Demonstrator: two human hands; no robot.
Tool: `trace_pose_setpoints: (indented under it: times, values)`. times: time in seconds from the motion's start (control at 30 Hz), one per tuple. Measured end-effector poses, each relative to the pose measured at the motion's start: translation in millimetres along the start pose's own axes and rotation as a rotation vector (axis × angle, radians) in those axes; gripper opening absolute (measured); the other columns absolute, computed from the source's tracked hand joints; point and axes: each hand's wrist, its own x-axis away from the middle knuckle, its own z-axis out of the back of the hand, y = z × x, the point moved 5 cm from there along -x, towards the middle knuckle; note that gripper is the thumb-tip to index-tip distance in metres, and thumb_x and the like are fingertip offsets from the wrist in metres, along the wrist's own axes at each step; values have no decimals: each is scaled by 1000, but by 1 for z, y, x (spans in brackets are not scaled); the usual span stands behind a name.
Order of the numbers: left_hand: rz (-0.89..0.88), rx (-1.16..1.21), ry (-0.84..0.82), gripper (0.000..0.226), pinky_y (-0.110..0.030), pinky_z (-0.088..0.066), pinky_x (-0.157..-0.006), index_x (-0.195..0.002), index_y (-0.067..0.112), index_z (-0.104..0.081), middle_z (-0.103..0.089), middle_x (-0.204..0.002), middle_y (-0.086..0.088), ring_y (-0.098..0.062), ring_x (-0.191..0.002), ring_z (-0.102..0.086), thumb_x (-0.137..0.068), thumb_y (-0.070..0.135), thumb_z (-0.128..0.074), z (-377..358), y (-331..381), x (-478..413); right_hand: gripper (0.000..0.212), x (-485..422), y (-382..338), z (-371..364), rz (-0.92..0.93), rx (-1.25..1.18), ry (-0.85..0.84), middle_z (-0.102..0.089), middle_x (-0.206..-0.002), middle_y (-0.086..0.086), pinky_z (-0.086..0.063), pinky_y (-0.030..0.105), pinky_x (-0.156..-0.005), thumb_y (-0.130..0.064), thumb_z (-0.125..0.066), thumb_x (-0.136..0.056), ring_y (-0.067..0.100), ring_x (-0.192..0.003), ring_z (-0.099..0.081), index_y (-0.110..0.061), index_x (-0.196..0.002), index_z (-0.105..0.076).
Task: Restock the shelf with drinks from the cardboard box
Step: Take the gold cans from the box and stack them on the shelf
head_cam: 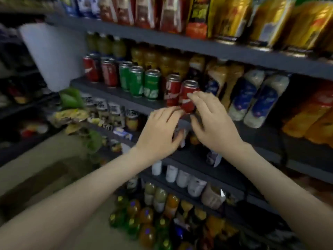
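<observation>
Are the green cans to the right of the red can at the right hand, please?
No, the green cans stand to the left of the red can that the right hand holds.

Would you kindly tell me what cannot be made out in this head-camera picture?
Cardboard box: outside the head view.
Red metal drinks can: lower half covered by left hand and right hand; whether either grips it is unclear.
Its label: motion-blurred, unreadable.
Yellow-gold packets: tops cut off by the upper edge.
</observation>
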Motion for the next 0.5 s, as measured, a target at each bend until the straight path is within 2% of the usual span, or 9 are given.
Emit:
trace_pose_setpoints:
  times: [0.13,0.2,0.23,0.3,0.33,0.43,0.5]
  values:
    - [246,-50,-254,40,-35,-48,-84,-125,6,-56,-61,-117,-9,-26,-104,-59,-89,25,-54,-4,-54,105,43,18,-61,-94,13,-187,-205,-58,-126,17,-43,42,-101,-5,-63,-87,34,-119,-53,1,-129,-54]
    - [400,-91,-390,42,-36,-51,-78,-126,7,-54,-60,-115,-9,-27,-100,-60,-88,23,-58,-4,-88,159,44,20,-95,-139,27,-274,-353,-55,-130,14,-45,44,-102,-8,-60,-90,31,-124,-50,-1,-132,-51]
    - [480,-106,-453,43,-37,-52,-77,-126,6,-54,-60,-114,-10,-29,-99,-60,-87,24,-58,-2,-105,185,45,20,-113,-162,38,-302,-439,-50,-136,10,-43,41,-104,-13,-55,-94,27,-128,-45,-5,-137,-46]
    - [657,-111,-560,47,-40,-51,-81,-129,7,-51,-58,-116,-12,-32,-103,-58,-87,29,-50,4,-136,233,49,21,-144,-202,49,-337,-590,-40,-145,2,-37,32,-106,-21,-48,-98,20,-135,-35,-13,-145,-36]
    - [748,-114,-599,49,-41,-49,-85,-133,9,-47,-55,-119,-11,-32,-107,-55,-89,31,-46,8,-150,254,50,20,-159,-221,61,-353,-642,-37,-146,1,-37,31,-104,-22,-47,-99,20,-135,-33,-15,-146,-34]
    - [964,-101,-671,52,-39,-45,-93,-141,12,-35,-48,-130,-11,-31,-117,-49,-94,30,-48,20,-189,315,49,17,-200,-277,105,-392,-761,-39,-144,4,-40,36,-101,-20,-49,-97,24,-132,-36,-13,-143,-38]
    - [1059,-79,-685,51,-37,-45,-92,-142,12,-33,-46,-132,-11,-30,-117,-48,-96,31,-46,29,-216,351,50,10,-226,-315,128,-392,-838,-38,-145,5,-39,38,-104,-20,-50,-96,25,-134,-35,-13,-144,-37]
